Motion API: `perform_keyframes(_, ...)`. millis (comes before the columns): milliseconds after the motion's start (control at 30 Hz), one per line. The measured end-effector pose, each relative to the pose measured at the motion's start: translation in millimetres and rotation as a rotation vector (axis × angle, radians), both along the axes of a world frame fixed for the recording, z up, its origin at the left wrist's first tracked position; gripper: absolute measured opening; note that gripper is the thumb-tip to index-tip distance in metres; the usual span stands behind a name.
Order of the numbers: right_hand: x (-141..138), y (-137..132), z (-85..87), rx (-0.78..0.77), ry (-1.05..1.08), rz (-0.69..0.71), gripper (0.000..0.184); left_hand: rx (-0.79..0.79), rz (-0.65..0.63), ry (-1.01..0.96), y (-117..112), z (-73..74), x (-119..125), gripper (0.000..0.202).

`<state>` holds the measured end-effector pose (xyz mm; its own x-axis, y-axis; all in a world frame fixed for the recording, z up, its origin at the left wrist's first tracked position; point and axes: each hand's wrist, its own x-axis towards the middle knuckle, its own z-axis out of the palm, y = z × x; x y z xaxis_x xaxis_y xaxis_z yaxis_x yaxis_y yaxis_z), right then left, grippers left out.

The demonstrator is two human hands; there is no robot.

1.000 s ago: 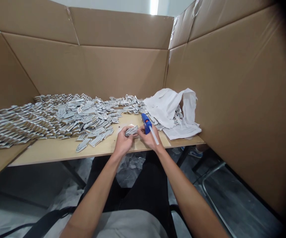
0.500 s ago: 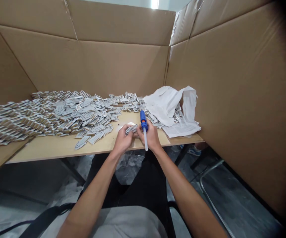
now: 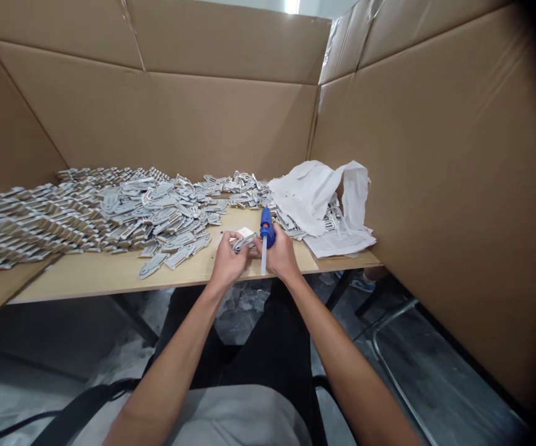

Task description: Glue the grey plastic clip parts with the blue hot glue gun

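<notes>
My left hand (image 3: 227, 260) is closed on a small grey and white cut-out piece (image 3: 242, 242) at the front edge of the wooden table (image 3: 109, 275). My right hand (image 3: 281, 253) grips a blue glue gun (image 3: 266, 226) with a clear glue stick (image 3: 263, 262) poking out of its back toward me. The gun stands nearly upright, right beside the held piece. Both hands touch each other just over the table edge.
A big heap of the same grey pieces (image 3: 109, 210) covers the left and back of the table. Crumpled white sheets (image 3: 323, 201) lie at the right. Cardboard walls (image 3: 435, 173) enclose the table on three sides. A metal chair frame (image 3: 388, 359) stands on the floor at right.
The glue gun has swung from leaning right to nearly upright, its stick now pointing toward me. Both hands stayed at the table edge with the piece.
</notes>
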<state>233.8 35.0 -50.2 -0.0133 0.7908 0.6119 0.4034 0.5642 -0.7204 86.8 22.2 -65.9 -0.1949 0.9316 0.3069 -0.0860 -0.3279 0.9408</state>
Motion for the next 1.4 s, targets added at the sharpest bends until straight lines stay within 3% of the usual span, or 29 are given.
perform_keyframes(133, 5.6, 0.8, 1.6, -0.097, 0.103, 0.094, 0.037, -0.029, 0.068, -0.116, -4.7, 9.2, -0.4, 0.043)
perform_keyframes(233, 9.9, 2.6, 2.6, -0.269, 0.235, 0.278, 0.054, 0.005, 0.152, -0.117, -3.2, 11.0, -5.9, 0.034)
perform_keyframes(333, 11.7, 2.9, 3.0, -0.332, 0.335, 0.476, 0.065, 0.029, 0.158, -0.136, 0.7, 8.2, -10.0, 0.031)
perform_keyframes(433, 11.7, 1.9, 2.1, -0.37, 0.327, 0.553, 0.066, 0.025, 0.131, -0.151, 3.1, 5.6, -9.3, 0.035)
perform_keyframes(533, 11.1, 0.2, 1.3, -0.404, 0.252, 0.535, 0.064, -0.005, 0.074, -0.171, 2.9, 5.5, -6.7, 0.034)
perform_keyframes(700, 10.0, -2.8, 2.3, -0.413, 0.134, 0.48, 0.062, -0.001, 0.088, -0.107, 0.8, 7.1, -5.8, 0.03)
perform_keyframes(1400, 8.9, -1.9, 0.2, -0.369, 0.057, 0.379, 0.061, 0.012, 0.061, -0.101, -3.0, 8.8, -3.9, 0.031)
